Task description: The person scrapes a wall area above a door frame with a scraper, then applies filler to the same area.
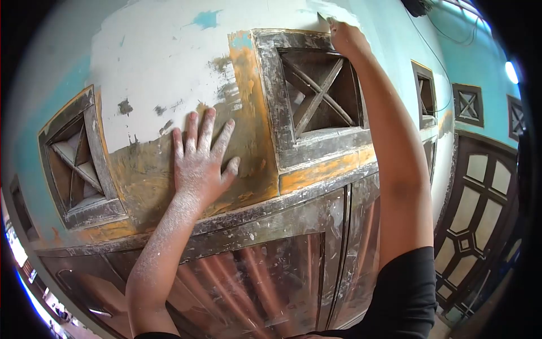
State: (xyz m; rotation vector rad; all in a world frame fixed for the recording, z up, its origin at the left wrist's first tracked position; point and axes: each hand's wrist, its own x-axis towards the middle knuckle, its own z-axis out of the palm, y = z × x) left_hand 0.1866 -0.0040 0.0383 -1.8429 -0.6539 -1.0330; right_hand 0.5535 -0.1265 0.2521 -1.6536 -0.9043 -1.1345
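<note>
My left hand (200, 158) lies with fingers spread on the wall, over a bare brown and orange patch (138, 175). White dust coats its fingers and forearm. Higher up at the right, my right hand (346, 39) is closed on a putty knife (322, 21), whose small blade points to the upper left against the wall. The fingers hide its handle. Around the blade the wall carries a white coat of filler (152, 62) with turquoise paint showing at its edges. Just below the right hand is a wooden vent frame (270, 96) with crossed bars.
Another crossed-bar vent (99, 164) is at the left, with smaller ones (467, 105) along the right wall. Under the vents runs a ledge (226, 219) above dark panelled doors (271, 277). A panelled door (474, 198) stands at the right. Thin wires (429, 48) hang at the upper right.
</note>
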